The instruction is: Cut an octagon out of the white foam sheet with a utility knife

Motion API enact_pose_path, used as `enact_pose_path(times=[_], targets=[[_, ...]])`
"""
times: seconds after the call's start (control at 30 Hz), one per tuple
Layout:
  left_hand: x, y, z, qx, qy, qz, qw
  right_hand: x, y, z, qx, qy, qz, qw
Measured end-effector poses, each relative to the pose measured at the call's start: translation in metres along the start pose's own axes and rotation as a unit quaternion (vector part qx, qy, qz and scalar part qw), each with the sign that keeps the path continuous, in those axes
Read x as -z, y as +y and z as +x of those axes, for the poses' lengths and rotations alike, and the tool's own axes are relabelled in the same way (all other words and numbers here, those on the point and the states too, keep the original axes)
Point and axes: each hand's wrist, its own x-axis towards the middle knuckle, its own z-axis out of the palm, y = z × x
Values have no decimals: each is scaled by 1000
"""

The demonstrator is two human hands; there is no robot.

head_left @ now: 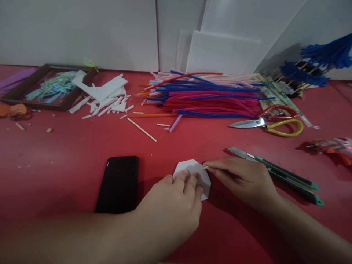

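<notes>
A small white many-sided board piece lies on the red table. My left hand rests over its near left part, fingers apart and pressing down on it; its thumb is hidden. At the piece's upper right edge, my right hand pinches a thin wooden stick between thumb and forefinger. Only the stick's pale tip shows, touching or just over the white piece; I cannot tell which. Behind my right hand lies a green and black utility knife with its blade out. A black phone is left of my left hand.
Pipe cleaners lie bundled at the back, near red-and-yellow-handled scissors. White board scraps, a loose wooden stick and a dark frame holding shreds are further left. Blue fringed pieces on sticks stand back right.
</notes>
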Motion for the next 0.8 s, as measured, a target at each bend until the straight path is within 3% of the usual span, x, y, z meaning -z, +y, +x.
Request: enact_pose_path(times=[0.17, 0.3, 0.8], targets=[[4, 20, -21, 45, 13, 26, 999, -3, 1, -2, -15, 27, 19, 999], [8, 31, -36, -9, -8, 19, 1000, -6, 5, -3, -52, 74, 51, 995], [10, 25, -31, 29, 6, 45, 999, -8, 8, -14, -3, 63, 93, 994]])
